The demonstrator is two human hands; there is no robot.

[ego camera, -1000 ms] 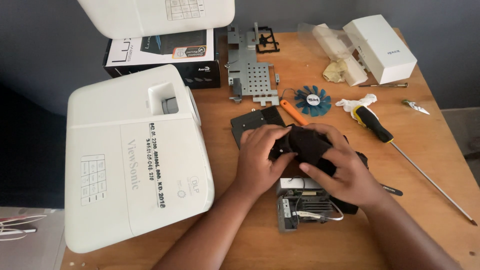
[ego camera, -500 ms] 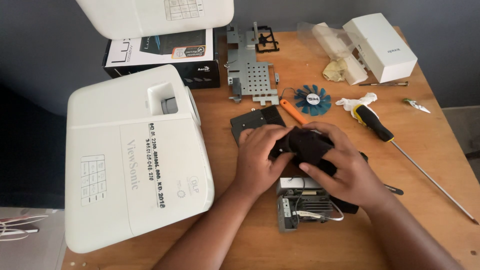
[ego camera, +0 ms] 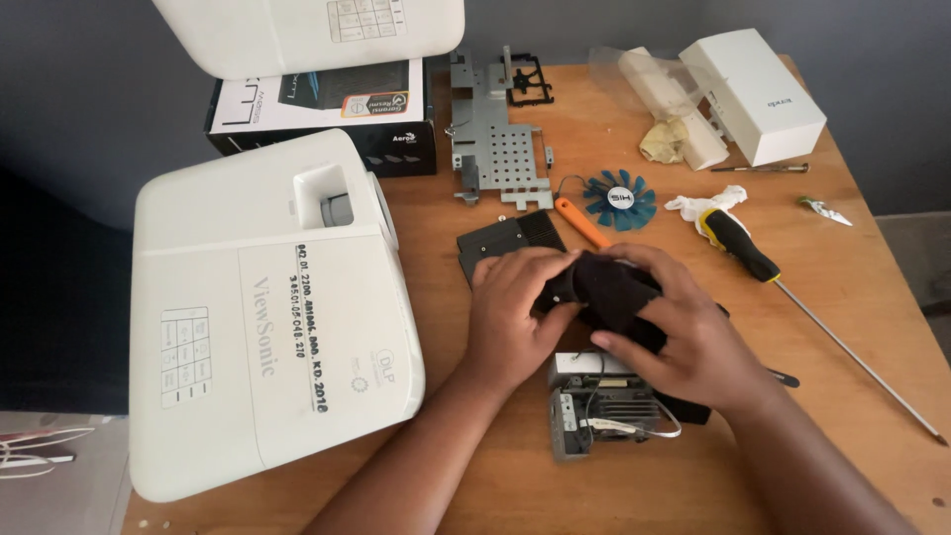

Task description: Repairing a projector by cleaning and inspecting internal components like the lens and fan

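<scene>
Both hands meet over one black part, a rounded dark piece held just above the middle of the wooden table. The left hand curls around its left side with fingers bent onto it, and the right hand wraps over its right side and top, so the part is clasped between the two. What the part is in detail cannot be told, since the fingers cover much of it.

Directly below the hands sits one small grey module with thin wires, resting on the table. Just behind the left hand lies one flat black plate.

Two white projectors are in view: one large one to the left of the hands, lens opening up, and a second at the top edge, resting on one black-and-white box. One perforated metal bracket lies beyond the black plate, with one blue fan wheel to its right. One orange-handled tool pokes out behind the hands. One long screwdriver with a black-and-yellow grip lies to the right. One white box stands at the far right corner.
</scene>
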